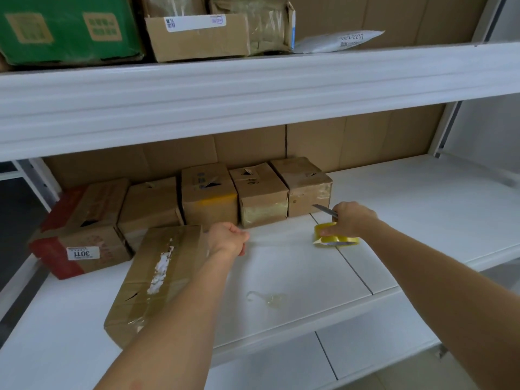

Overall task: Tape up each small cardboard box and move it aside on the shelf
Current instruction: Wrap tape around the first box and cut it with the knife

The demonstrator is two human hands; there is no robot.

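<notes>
**Both hands out over the white shelf, tape stretched between them**

Two bare forearms reached in from the shelf's [408, 209] front edge. The left hand [229, 239] was curled in a fist beside the far right corner of a flat cardboard box [157, 280], apparently pinching a clear strip of tape [281, 241] that ran rightward to the roll. The right hand [350, 219] had its grip clamped on a yellow tape roll [334, 237] and also on a thin grey blade [323, 209] pointing left.

Open white surface lay along the front edge and toward the right end. A crumpled scrap of clear tape [267, 296] lay near the front edge.

Five small brown boxes [261, 198], glossy with tape, stood touching in a row along the back edge; a red-sided carton [76, 240] filled the left end.
</notes>
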